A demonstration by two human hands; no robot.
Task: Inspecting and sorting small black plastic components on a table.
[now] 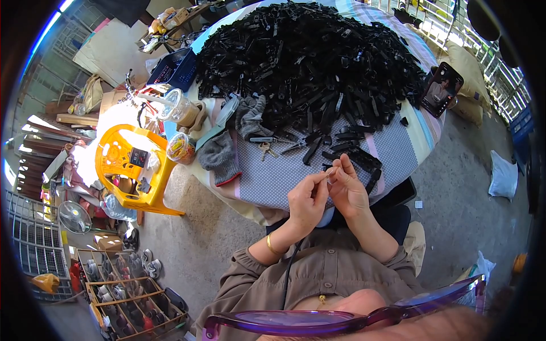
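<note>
Left hand and right hand are meeting at the near table edge, fingertips pinching together on a small part too tiny to identify. Beyond them a patterned tablecloth is carrying a large heap of black plastic pieces, keys, grey gloves and a phone. A yellow plastic chair is standing left on the concrete floor.

a tiny pale piece, too small to make out, sits pinched between fingertips above the table edge.
</note>
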